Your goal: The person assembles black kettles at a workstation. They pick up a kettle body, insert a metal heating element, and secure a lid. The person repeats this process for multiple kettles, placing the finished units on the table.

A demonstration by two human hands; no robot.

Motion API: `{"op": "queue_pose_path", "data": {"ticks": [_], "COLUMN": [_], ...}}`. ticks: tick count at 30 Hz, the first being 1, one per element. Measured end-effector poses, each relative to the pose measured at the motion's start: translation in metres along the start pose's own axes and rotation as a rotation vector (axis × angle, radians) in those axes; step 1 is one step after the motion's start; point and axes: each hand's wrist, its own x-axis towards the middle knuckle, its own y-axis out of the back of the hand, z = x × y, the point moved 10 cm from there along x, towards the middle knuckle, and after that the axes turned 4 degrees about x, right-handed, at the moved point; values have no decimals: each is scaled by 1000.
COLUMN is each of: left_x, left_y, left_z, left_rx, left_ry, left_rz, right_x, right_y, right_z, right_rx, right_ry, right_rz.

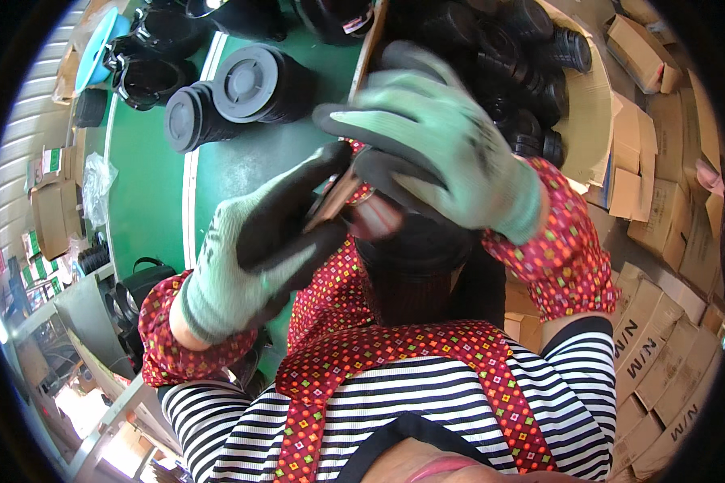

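My left hand (pixel 250 245), in a pale green glove with a black-coated palm, pinches a thin stack of flat brownish pieces (pixel 330 203), which look like cards or labels. Just beside it, my right hand (pixel 451 149) wears the same kind of glove and is smeared by motion; whether its fingers hold anything is unclear. A small reddish-and-white blurred piece (pixel 376 217) shows beneath the right fingers. Below both hands, a round black ribbed part (pixel 415 262) rests upright at my lap, its upper side partly covered by the right hand.
Stacked round black parts (pixel 250 80) stand on the green table (pixel 149 185), near glossy black pots (pixel 149 80) and a light-blue basin (pixel 101 52). To the right, a large cardboard box (pixel 592 105) holds many black ribbed parts. Cardboard cartons (pixel 660 354) pile up beyond my right arm.
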Motion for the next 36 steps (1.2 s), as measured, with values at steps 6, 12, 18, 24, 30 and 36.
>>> {"op": "queue_pose_path", "data": {"ticks": [6,12,18,24,30,36], "left_x": [30,30,37,14,19,31], "left_y": [-12,-94,-78,-60,-129,-126], "left_z": [72,72,53,5,64,67], "left_rx": [477,516,430,109,639,701], "left_ry": [-647,-1031,-853,-708,-751,-716], "left_rz": [49,-295,-233,-123,105,163], "right_x": [-62,-80,-74,-91,-79,-92], "right_y": [-46,-71,-73,-74,-100,-131], "right_z": [106,100,73,76,67,89], "right_rx": [742,944,429,290,871,1436], "right_ry": [-319,-257,102,-194,64,-407], "right_rz": [131,-3,21,-110,-151,-159]}}
